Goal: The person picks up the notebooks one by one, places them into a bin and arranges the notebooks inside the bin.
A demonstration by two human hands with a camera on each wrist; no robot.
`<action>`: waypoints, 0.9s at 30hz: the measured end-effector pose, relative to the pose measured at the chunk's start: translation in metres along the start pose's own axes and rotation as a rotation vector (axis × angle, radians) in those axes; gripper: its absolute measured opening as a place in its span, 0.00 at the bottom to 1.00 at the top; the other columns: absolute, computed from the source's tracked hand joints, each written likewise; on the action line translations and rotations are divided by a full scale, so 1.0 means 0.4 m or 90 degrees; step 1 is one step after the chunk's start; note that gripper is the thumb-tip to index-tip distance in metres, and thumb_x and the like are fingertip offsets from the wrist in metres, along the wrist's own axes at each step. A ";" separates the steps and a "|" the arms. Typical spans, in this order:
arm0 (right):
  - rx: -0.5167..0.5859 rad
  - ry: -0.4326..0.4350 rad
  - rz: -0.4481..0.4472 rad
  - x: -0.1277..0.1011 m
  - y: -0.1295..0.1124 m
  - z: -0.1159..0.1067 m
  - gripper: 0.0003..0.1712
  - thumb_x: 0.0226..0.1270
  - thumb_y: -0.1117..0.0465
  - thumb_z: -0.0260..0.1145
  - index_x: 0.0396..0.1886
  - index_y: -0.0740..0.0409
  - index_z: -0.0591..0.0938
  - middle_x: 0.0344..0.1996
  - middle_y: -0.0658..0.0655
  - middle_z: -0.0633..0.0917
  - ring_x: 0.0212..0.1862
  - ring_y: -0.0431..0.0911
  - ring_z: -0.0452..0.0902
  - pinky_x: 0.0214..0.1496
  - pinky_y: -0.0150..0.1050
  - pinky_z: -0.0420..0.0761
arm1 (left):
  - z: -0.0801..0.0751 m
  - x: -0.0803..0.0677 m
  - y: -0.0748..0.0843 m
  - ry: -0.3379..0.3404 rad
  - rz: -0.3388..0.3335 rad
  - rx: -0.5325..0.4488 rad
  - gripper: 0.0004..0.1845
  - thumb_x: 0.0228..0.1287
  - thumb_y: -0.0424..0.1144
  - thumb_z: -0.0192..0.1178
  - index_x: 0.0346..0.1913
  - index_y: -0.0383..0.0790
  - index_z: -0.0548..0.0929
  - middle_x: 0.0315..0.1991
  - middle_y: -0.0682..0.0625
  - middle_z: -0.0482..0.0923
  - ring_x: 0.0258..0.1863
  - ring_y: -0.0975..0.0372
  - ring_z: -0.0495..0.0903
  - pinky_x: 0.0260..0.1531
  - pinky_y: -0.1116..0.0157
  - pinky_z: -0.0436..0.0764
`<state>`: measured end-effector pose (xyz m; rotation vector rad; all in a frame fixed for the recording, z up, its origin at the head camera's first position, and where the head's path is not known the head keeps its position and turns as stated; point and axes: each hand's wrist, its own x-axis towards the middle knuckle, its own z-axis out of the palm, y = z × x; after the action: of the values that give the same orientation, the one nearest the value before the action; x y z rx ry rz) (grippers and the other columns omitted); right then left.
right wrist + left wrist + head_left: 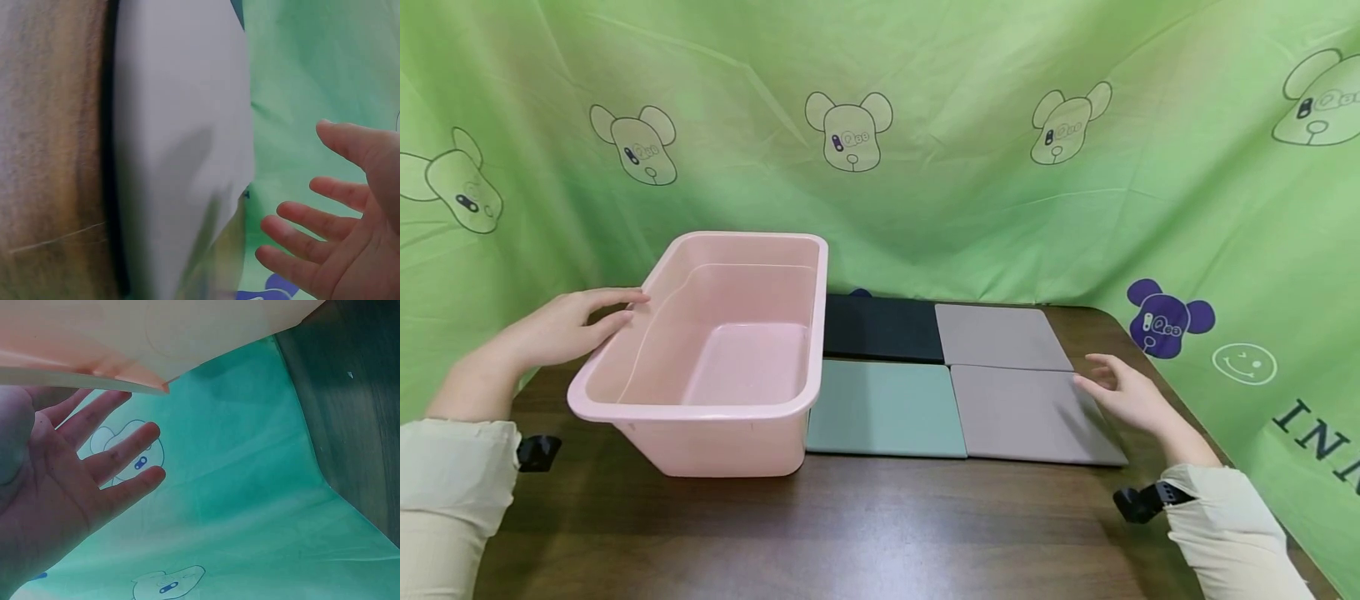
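A deep pink plastic tub stands on the left of the table, with a bare floor visible inside. My left hand is at its left rim, index fingertip and thumb touching there. In the left wrist view, the left hand's fingers are straight and spread beside the rim. My right hand hovers by the right edge of the front grey panel, fingers loosely extended and holding nothing. Its shadow falls on that panel. In the right wrist view, the right hand is spread apart from the panel.
Flat panels lie edge to edge right of the tub: a green one, a black one and another grey one at the back. Beneath is a dark wooden table. Green printed cloth hangs behind and at both sides.
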<state>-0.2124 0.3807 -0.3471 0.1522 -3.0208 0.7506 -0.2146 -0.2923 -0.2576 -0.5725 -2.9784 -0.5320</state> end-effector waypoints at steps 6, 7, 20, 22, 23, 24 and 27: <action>-0.009 -0.019 0.015 -0.006 0.019 0.009 0.37 0.70 0.49 0.54 0.64 0.76 0.59 0.53 0.83 0.71 0.54 0.73 0.69 0.52 0.63 0.72 | 0.001 -0.002 -0.001 0.008 0.005 -0.003 0.21 0.71 0.42 0.47 0.62 0.35 0.72 0.61 0.31 0.69 0.60 0.35 0.66 0.53 0.40 0.68; -0.011 -0.023 0.019 -0.007 0.022 0.010 0.38 0.70 0.48 0.54 0.64 0.76 0.59 0.53 0.83 0.71 0.54 0.74 0.68 0.52 0.63 0.71 | 0.002 -0.002 -0.001 0.009 0.005 -0.003 0.21 0.71 0.42 0.47 0.61 0.35 0.72 0.61 0.31 0.69 0.60 0.35 0.66 0.53 0.40 0.68; 0.014 -0.077 0.051 -0.022 0.045 0.029 0.40 0.70 0.48 0.53 0.64 0.78 0.56 0.53 0.86 0.70 0.54 0.73 0.70 0.48 0.57 0.78 | 0.002 -0.003 0.001 0.003 -0.002 0.000 0.21 0.72 0.42 0.47 0.62 0.36 0.72 0.62 0.31 0.68 0.60 0.35 0.65 0.53 0.40 0.67; 0.020 -0.078 0.052 -0.022 0.046 0.031 0.40 0.70 0.49 0.53 0.64 0.78 0.56 0.53 0.85 0.70 0.55 0.73 0.69 0.48 0.57 0.78 | 0.002 -0.002 0.002 0.002 -0.004 -0.001 0.21 0.72 0.42 0.47 0.62 0.37 0.72 0.62 0.31 0.68 0.60 0.35 0.65 0.53 0.40 0.67; 0.023 -0.079 0.054 -0.021 0.046 0.032 0.40 0.70 0.49 0.53 0.65 0.78 0.56 0.53 0.85 0.69 0.55 0.73 0.69 0.49 0.57 0.78 | 0.002 -0.002 0.002 0.002 -0.004 -0.002 0.21 0.72 0.42 0.46 0.62 0.37 0.72 0.63 0.31 0.67 0.61 0.35 0.65 0.53 0.40 0.67; 0.027 -0.079 0.054 -0.020 0.047 0.032 0.40 0.70 0.49 0.53 0.65 0.78 0.55 0.53 0.85 0.69 0.55 0.73 0.69 0.49 0.57 0.78 | 0.002 -0.002 0.002 0.002 -0.005 -0.003 0.21 0.72 0.42 0.47 0.62 0.37 0.72 0.63 0.32 0.67 0.61 0.35 0.65 0.54 0.40 0.67; 0.038 -0.079 0.061 -0.016 0.048 0.033 0.41 0.70 0.48 0.53 0.65 0.79 0.54 0.54 0.86 0.68 0.56 0.73 0.68 0.50 0.57 0.78 | 0.002 -0.003 0.002 0.006 -0.003 -0.006 0.20 0.72 0.42 0.47 0.62 0.37 0.72 0.63 0.32 0.67 0.61 0.35 0.65 0.54 0.40 0.67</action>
<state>-0.2077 0.3919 -0.3681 0.0579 -3.1433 0.8699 -0.2132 -0.2918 -0.2584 -0.5623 -2.9710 -0.5482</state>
